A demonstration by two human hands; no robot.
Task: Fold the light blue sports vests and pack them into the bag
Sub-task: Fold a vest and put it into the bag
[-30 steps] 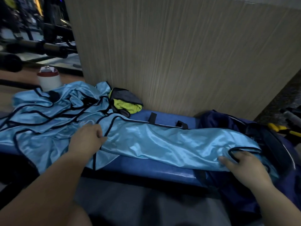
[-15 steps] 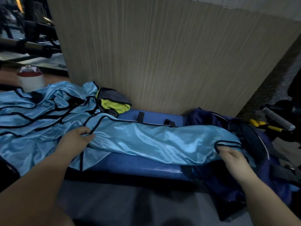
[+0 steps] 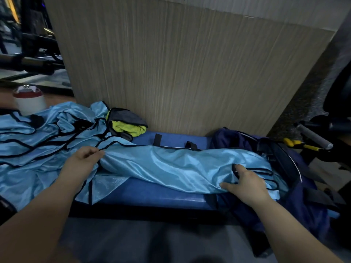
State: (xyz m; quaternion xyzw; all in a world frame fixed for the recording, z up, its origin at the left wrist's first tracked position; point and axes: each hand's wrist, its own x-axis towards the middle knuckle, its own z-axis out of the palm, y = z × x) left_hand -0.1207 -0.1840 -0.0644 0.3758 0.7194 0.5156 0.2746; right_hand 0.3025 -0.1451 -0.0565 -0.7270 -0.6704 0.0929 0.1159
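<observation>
— What's on the arms?
— Nothing but bare skin: the left forearm (image 3: pixel 38 215) and the right forearm (image 3: pixel 296 230) run uncovered from the lower edge up to the wrists.
— And the hands?
— The left hand (image 3: pixel 81 164) and the right hand (image 3: pixel 247 186) are bare too.
— Lower down?
— Dim grey cloth (image 3: pixel 133 242) lies between the arms; whether it's clothing, I can't tell.

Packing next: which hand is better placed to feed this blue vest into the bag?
Probably right. The right hand grips the vest end at the bag mouth; the left hand holds the far end.
</observation>
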